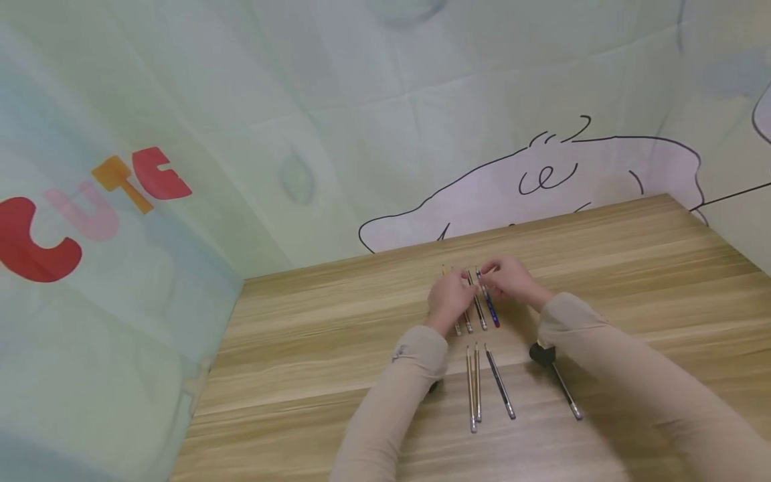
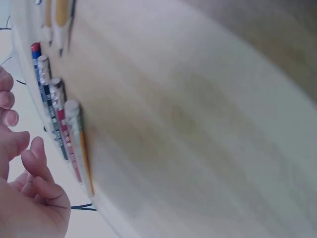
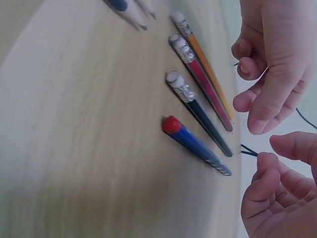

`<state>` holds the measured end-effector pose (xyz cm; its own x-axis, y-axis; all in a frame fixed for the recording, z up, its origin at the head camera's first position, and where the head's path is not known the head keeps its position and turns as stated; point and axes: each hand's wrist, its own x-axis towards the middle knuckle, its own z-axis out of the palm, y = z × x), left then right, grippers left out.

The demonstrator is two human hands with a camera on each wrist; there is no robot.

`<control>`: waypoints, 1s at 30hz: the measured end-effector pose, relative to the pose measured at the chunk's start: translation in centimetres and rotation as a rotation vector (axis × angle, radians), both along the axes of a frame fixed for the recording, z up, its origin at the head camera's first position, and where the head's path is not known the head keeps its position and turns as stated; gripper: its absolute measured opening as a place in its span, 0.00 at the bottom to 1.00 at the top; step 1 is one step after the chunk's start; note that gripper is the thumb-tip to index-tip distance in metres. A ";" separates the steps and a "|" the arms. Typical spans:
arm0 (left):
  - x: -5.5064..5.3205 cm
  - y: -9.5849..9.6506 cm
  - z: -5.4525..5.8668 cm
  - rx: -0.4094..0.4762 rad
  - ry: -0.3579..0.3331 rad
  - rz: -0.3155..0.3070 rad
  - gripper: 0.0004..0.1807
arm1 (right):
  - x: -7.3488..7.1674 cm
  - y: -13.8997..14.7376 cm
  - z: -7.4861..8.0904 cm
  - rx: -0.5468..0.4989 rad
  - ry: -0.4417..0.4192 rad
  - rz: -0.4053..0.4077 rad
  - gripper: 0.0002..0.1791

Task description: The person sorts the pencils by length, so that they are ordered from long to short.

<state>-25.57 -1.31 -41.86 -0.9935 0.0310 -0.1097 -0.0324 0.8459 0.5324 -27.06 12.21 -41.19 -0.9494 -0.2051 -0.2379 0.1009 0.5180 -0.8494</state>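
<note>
Four pencils lie side by side in a row on the wooden table: a blue one with a red end (image 3: 195, 144), a black one (image 3: 200, 119), a red one (image 3: 210, 91) and a yellow one (image 3: 210, 67). Over the left part of this row hovers my left hand (image 1: 450, 294), fingers loosely bent, partly covering the pencils in the head view. My right hand (image 1: 510, 278) is beside the tip end of the blue pencil, its thumb and fingers apart. Neither hand shows anything held; whether fingertips touch a pencil, I cannot tell.
Nearer me on the table (image 1: 301, 348) lie two light brown pencils (image 1: 471, 395) close together and a dark pencil (image 1: 500, 385) slanting beside them. Another dark pencil (image 1: 567, 391) lies by my right sleeve. A printed cloth wall (image 1: 337, 167) borders the table's far edge.
</note>
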 end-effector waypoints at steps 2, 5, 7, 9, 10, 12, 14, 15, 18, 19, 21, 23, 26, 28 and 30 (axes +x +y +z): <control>0.0 -0.3 0.3 0.007 0.011 -0.020 0.18 | 0.1 0.1 0.3 0.007 0.008 0.001 0.16; 0.2 -0.8 0.6 0.024 0.030 -0.047 0.19 | 0.4 0.4 0.6 0.016 0.027 0.022 0.16; 0.3 -1.2 0.9 0.027 0.045 -0.058 0.19 | 0.6 0.6 0.8 0.005 0.040 0.041 0.16; 0.5 -1.6 1.1 0.026 0.060 -0.068 0.19 | 0.9 0.7 0.9 -0.007 0.056 0.065 0.15; 0.6 -1.8 1.2 0.026 0.065 -0.074 0.18 | 1.1 0.8 0.9 -0.016 0.058 0.074 0.15; 0.8 -2.1 1.4 0.029 0.070 -0.086 0.18 | 1.5 0.8 1.0 -0.025 0.061 0.093 0.15; 1.1 -2.5 1.6 0.038 0.073 -0.101 0.18 | 1.9 0.8 1.1 -0.030 0.062 0.107 0.15; 1.3 -2.6 1.7 0.043 0.074 -0.109 0.19 | 2.1 0.8 1.2 -0.031 0.067 0.116 0.15; 1.8 -3.0 1.9 0.065 0.070 -0.131 0.19 | 2.7 0.7 1.4 -0.037 0.071 0.125 0.15; 1.9 -3.2 2.0 0.075 0.064 -0.137 0.19 | 2.9 0.7 1.5 -0.044 0.068 0.131 0.15; 2.3 -3.4 2.0 0.094 0.046 -0.148 0.19 | 3.4 0.6 1.6 -0.054 0.065 0.146 0.15; 2.7 -3.6 2.1 0.109 0.021 -0.157 0.19 | 3.9 0.6 1.6 -0.059 0.055 0.163 0.16; 3.6 -3.9 2.2 0.142 -0.015 -0.175 0.19 | 4.5 0.5 1.5 -0.068 0.044 0.182 0.16; 4.1 -4.1 2.2 0.156 -0.030 -0.190 0.19 | 5.0 0.4 1.4 -0.072 0.038 0.188 0.16; 4.7 -4.3 2.2 0.175 -0.039 -0.206 0.18 | 5.5 0.2 1.2 -0.079 0.031 0.195 0.15</control>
